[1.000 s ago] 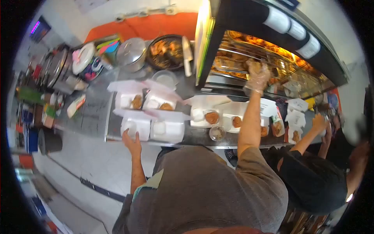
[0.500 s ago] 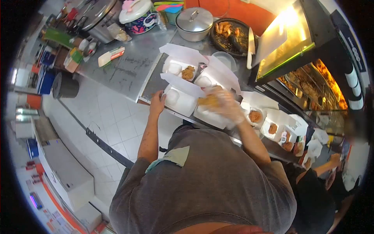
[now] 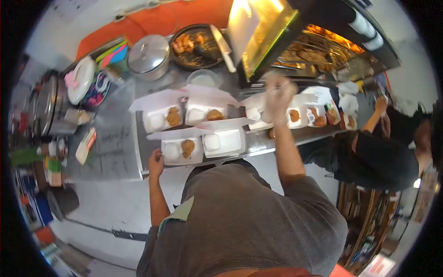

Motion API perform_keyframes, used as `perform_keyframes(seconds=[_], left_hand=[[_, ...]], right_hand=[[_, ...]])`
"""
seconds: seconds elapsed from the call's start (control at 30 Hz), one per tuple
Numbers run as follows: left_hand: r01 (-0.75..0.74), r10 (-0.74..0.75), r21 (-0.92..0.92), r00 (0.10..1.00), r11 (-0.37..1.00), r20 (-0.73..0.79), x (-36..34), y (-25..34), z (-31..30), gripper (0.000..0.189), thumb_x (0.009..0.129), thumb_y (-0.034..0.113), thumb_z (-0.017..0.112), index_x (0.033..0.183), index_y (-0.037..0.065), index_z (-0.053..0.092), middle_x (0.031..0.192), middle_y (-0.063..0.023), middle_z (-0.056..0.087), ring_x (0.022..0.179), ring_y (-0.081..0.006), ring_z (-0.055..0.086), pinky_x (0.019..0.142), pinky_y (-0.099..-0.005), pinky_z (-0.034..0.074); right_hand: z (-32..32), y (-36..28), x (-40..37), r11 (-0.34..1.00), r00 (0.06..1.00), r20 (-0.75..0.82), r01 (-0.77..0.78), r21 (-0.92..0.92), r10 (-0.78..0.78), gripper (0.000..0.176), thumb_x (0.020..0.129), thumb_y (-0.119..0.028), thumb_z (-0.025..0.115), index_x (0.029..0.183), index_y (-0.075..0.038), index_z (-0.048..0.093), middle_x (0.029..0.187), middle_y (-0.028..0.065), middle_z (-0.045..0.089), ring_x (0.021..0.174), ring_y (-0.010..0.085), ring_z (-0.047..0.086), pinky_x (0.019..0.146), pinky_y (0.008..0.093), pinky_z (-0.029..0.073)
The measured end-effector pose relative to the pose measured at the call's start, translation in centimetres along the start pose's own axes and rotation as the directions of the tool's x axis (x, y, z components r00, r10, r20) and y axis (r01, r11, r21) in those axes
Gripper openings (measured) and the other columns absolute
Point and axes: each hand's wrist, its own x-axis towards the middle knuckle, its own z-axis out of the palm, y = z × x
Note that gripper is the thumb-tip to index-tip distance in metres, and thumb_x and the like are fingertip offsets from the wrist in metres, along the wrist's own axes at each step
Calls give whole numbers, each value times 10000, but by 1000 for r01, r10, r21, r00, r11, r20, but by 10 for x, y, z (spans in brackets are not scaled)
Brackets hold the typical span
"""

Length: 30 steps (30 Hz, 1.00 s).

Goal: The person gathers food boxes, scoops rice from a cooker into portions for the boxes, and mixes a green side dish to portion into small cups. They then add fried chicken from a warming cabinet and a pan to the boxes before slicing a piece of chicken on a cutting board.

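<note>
My left hand rests on the counter edge, touching the front left corner of an open white foam box that holds a rice mound and a fried chicken piece. My right hand, in a clear plastic glove, is raised and blurred in front of the heated display case; nothing shows in it. Beside the first box lies a second open box with rice only. Behind them stand two more boxes with rice and chicken.
More filled boxes line the counter to the right, where a person in black reaches in. A lidded steel pot, a pan of fried food and a round container stand at the back. Clutter fills the left counter.
A chicken piece now lies in the front left box. My right hand has gone from over the boxes up toward the display case. My left hand stayed at the box corner.
</note>
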Motion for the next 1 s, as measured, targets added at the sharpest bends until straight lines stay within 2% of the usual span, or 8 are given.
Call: perform_keyframes(seconds=[0.03, 0.1, 0.23, 0.43, 0.6, 0.67, 0.9, 1.0], left_hand=[[-19, 19, 10, 999, 1000, 31, 2, 0, -2, 347, 829, 53, 574, 1175, 53, 545, 987, -168, 646, 900, -251, 632, 790, -347, 495], [-113, 107, 116, 993, 987, 56, 6, -2, -5, 368, 831, 80, 585, 1194, 56, 528, 978, -163, 646, 866, -244, 629, 772, -346, 495], [-145, 144, 220, 989, 965, 22, -2, 14, 2, 383, 831, 107, 606, 1201, 57, 522, 976, -159, 646, 864, -241, 627, 777, -349, 494], [-128, 137, 47, 937, 991, -321, -27, 18, 33, 450, 830, 101, 637, 1242, 18, 477, 1085, -167, 595, 1001, -246, 582, 875, -345, 462], [-146, 172, 95, 896, 985, -409, -44, 28, 57, 427, 832, 106, 638, 1214, -15, 493, 1142, -183, 561, 1038, -259, 558, 919, -355, 431], [-91, 173, 192, 865, 977, -471, -48, 31, 65, 406, 827, 119, 643, 1189, -12, 516, 1151, -182, 556, 1057, -281, 543, 941, -375, 406], [-117, 236, 253, 824, 960, -514, -38, 16, 73, 407, 809, 143, 660, 1163, -11, 530, 1148, -184, 554, 1096, -319, 506, 976, -388, 362], [-66, 188, 251, 844, 966, -502, -35, 21, 70, 431, 812, 141, 658, 1183, -22, 512, 1208, -203, 521, 1144, -316, 489, 984, -390, 361]], right_hand=[[-27, 35, 27, 775, 972, 17, 197, -601, -234, 69, 828, -100, 611, 849, -36, 624, 727, 110, 589, 668, 285, 556, 628, 397, 448], [-53, 91, 79, 960, 967, -247, -133, -248, 70, 221, 819, -207, 648, 905, -4, 652, 752, 176, 645, 723, 348, 605, 719, 436, 461], [-77, 224, 148, 608, 988, -14, -106, -787, 155, 409, 828, -380, 549, 900, 7, 660, 866, 213, 657, 865, 355, 627, 806, 445, 478], [-83, 283, 221, 619, 861, 275, -57, -783, 427, 566, 772, -513, 569, 1030, -14, 638, 1029, 211, 636, 962, 362, 608, 828, 432, 474], [-75, 268, 197, 717, 939, 126, -154, -680, 321, 558, 720, -481, 622, 1039, -23, 631, 1013, 202, 646, 974, 361, 603, 813, 445, 469], [-77, 241, 173, 918, 970, -192, -208, -338, 150, 444, 708, -357, 696, 952, 6, 623, 948, 221, 641, 919, 372, 607, 798, 434, 469], [-59, 305, 184, 934, 936, -220, -205, 292, 274, 286, 689, -155, 729, 878, 16, 600, 861, 163, 656, 749, 269, 626, 674, 351, 484], [-76, 359, 209, 917, 998, -26, -62, -395, 57, 240, 749, -148, 675, 936, -9, 620, 880, 108, 665, 747, 238, 637, 661, 318, 497]])
